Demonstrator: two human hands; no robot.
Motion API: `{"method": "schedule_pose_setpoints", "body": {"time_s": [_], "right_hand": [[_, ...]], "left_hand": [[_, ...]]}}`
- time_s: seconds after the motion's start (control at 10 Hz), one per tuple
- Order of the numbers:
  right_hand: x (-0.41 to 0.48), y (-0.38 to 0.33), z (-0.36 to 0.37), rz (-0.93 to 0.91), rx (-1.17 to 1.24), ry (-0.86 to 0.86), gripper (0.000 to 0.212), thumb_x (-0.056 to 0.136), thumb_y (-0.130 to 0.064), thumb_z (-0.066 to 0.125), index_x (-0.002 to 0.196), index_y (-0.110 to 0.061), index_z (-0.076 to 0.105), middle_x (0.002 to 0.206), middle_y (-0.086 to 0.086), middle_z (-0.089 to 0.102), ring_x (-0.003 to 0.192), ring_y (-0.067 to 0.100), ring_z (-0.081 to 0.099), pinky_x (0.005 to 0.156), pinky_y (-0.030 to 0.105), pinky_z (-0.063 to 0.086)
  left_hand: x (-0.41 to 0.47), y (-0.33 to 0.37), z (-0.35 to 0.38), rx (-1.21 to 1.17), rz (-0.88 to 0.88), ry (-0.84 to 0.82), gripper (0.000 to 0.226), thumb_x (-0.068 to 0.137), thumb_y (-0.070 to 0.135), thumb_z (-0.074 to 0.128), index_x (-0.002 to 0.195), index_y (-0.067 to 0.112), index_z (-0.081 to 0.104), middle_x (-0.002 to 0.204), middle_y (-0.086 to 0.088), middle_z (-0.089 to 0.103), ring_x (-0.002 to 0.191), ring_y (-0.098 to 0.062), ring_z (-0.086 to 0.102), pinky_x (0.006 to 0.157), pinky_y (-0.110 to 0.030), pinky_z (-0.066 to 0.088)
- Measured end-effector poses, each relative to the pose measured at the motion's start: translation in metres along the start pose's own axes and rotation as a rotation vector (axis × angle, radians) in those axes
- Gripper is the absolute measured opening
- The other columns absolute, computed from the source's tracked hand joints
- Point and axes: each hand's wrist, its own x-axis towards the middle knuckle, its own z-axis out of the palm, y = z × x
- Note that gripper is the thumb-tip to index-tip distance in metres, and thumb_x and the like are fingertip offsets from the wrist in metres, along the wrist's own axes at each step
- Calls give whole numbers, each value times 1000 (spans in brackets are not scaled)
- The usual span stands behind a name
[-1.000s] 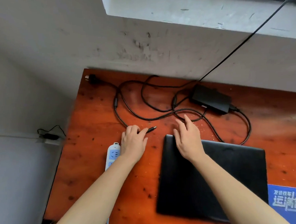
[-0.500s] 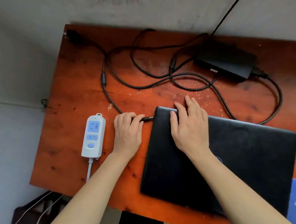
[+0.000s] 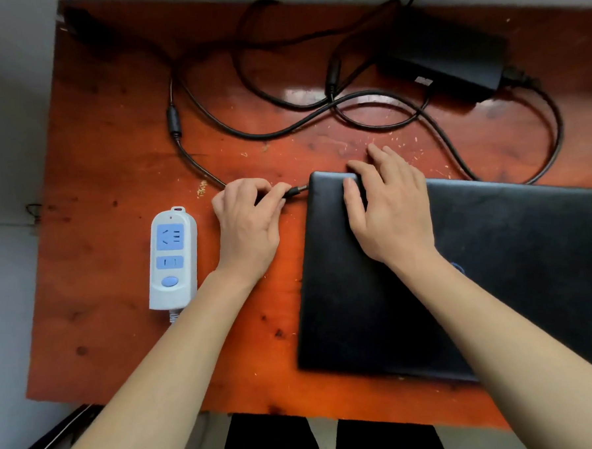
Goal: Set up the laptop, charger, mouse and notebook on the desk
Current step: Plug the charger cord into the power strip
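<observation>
Left hand (image 3: 248, 226) pinches the cylindrical charger plug (image 3: 295, 191); right hand (image 3: 388, 212) lies spread on the matte laptop (image 3: 496, 275).

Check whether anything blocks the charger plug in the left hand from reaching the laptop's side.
Nothing visible does. The left hand pinches the black barrel plug, its tip right at the left edge of the closed black laptop. The right hand lies on the lid's corner, clear of that path.
</observation>
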Motion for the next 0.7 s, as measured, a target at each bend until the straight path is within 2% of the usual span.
{"method": "schedule_pose_setpoints", "body": {"time_s": [0.3,0.7], "right_hand": [[0,-1,0,6,-7,4,42,103,-39,42,131,-15,62,147,12,51,141,29,41,114,43,31],[-1,0,1,1,1,14,41,103,-39,42,130,-15,63,146,12,52,140,29,42,114,44,33]], "left_hand": [[3,-4,-7,-1,85,-82,26,96,7,61,117,16,72,102,-9,61,102,-29,54,86,-42,34],[17,-3,-10,8,202,-120,23,95,6,61,113,13,72,107,-1,69,100,-31,59,83,-47,35]]}}
